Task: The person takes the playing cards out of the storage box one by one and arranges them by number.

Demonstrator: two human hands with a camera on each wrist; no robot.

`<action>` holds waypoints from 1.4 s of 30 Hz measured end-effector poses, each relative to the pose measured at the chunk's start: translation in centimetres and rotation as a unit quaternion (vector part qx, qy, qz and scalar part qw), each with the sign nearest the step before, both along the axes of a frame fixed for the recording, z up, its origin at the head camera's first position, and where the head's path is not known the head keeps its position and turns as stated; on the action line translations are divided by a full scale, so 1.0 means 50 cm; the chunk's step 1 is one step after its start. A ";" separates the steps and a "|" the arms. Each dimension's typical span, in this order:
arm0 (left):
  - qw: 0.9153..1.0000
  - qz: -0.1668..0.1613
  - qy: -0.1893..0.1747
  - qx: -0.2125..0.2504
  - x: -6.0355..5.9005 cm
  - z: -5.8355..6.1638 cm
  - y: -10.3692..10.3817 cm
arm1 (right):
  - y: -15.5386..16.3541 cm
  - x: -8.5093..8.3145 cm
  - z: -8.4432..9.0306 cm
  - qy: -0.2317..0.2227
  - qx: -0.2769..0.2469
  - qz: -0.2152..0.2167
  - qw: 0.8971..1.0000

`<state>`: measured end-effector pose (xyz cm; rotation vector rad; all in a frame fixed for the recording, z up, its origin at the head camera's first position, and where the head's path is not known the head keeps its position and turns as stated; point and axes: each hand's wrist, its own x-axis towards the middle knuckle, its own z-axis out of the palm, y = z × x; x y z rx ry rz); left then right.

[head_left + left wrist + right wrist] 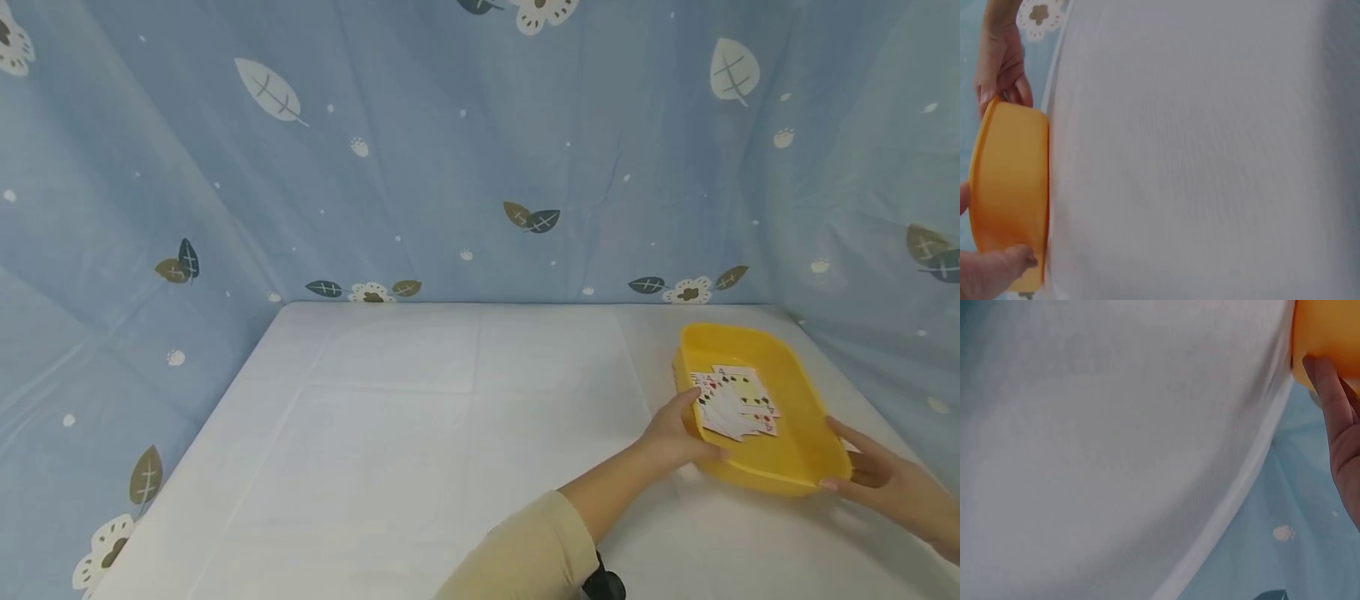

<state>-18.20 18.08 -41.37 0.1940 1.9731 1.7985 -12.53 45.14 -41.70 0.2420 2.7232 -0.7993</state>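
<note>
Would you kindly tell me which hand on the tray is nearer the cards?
The left hand, gripping the tray beside the cards; the right hand holds it farther from them.

playing cards (738,406) in a tray (797,450) at right of the table (420,450), curtain (420,175) behind

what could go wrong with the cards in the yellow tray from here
If the yellow tray tips, the overlapping playing cards might slide. The left grip and right grip hold it at opposite sides, so uneven lifting could tilt it. It is also near the white table's right edge, so a sideways shove might carry it over.
</note>
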 end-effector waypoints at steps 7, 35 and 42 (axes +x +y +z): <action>0.999 -0.022 -0.016 0.022 -0.020 0.006 -0.030 | -0.027 0.000 -0.001 0.068 -0.023 0.045 0.996; 0.999 -0.036 -0.022 0.032 -0.052 0.005 -0.103 | -0.090 -0.031 0.015 -0.009 -0.125 0.036 0.992; 0.999 -0.026 -0.021 0.034 -0.055 0.017 -0.112 | -0.105 -0.046 0.023 0.028 -0.127 0.077 0.989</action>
